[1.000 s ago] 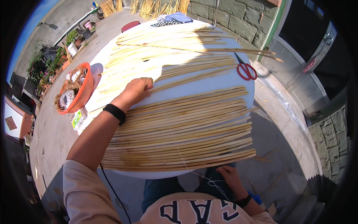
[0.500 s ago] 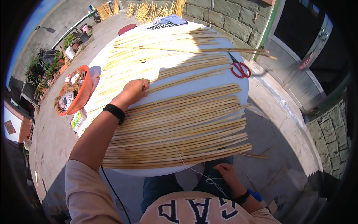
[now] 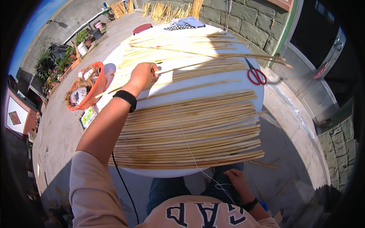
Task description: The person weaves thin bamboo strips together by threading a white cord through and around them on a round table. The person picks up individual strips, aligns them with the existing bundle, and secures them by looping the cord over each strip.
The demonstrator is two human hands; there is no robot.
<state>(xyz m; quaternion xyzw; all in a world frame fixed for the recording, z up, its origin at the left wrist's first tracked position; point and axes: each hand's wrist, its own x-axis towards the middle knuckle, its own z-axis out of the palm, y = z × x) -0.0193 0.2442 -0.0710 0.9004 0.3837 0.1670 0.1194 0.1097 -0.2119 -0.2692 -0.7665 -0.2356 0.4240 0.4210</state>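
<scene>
My left hand (image 3: 144, 76), reaching over the white round table (image 3: 235, 86), has its fingers closed on a thin pale reed stalk (image 3: 186, 66) that slants across other loose stalks. Nearer me lies a flat row of stalks (image 3: 190, 129), side by side. A white thread (image 3: 187, 141) crosses this row and hangs off the near edge in loose loops. By my right thigh, below the table edge, my right hand (image 3: 238, 183) has curled fingers beside the thread. What they hold, if anything, is hidden. One single stalk (image 3: 190, 88) lies between the row and the loose stalks.
Red-handled scissors (image 3: 257, 76) lie at the table's right edge. An orange basket (image 3: 99, 89) of wound fibre and thread stands at left. Folded cloth (image 3: 186, 23) sits at the far edge, near a dark red round stool (image 3: 142, 28). A black cable (image 3: 123, 182) hangs by my left arm.
My left hand has moved farther away, from near the row to the loose stalks, and a slanting stalk now shows at its fingers. My right hand stays low by my thigh. The view has shifted slightly.
</scene>
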